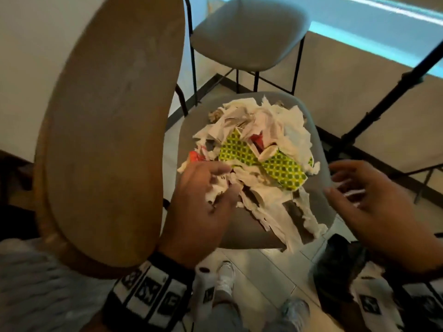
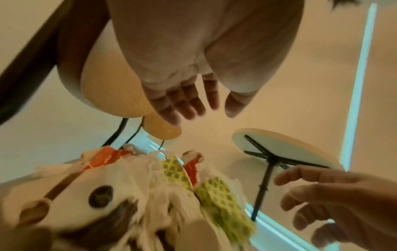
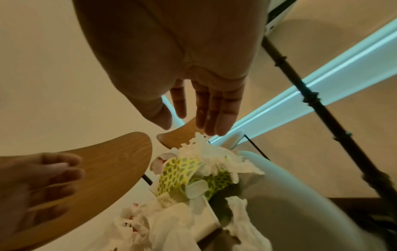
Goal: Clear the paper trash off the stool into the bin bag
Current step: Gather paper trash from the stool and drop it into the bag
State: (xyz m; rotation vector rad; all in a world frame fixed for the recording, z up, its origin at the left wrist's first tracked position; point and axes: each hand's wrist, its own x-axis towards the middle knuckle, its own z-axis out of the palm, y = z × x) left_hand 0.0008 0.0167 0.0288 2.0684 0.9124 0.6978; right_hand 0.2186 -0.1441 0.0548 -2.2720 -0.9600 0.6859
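Observation:
A heap of paper trash (image 1: 254, 149) covers the grey stool seat (image 1: 318, 188): torn white tissue, yellow-green patterned scraps and red bits. My left hand (image 1: 215, 178) reaches over the heap's near-left edge. In the left wrist view the left hand (image 2: 210, 108) hovers above the trash (image 2: 171, 195) with straight fingers, holding nothing. My right hand (image 1: 345, 183) is blurred at the seat's right edge, fingers spread and empty. Seen from the right wrist, this hand (image 3: 189, 122) is above the heap (image 3: 204, 169). A dark crumpled bin bag (image 1: 340, 264) lies on the floor below the right hand.
A tall wooden chair back (image 1: 107, 140) stands close on the left. A second grey stool (image 1: 249, 32) is behind, by the wall. A black tripod (image 1: 383, 97) leans at the right. A white roll (image 1: 203, 274) and my shoes are on the tiled floor.

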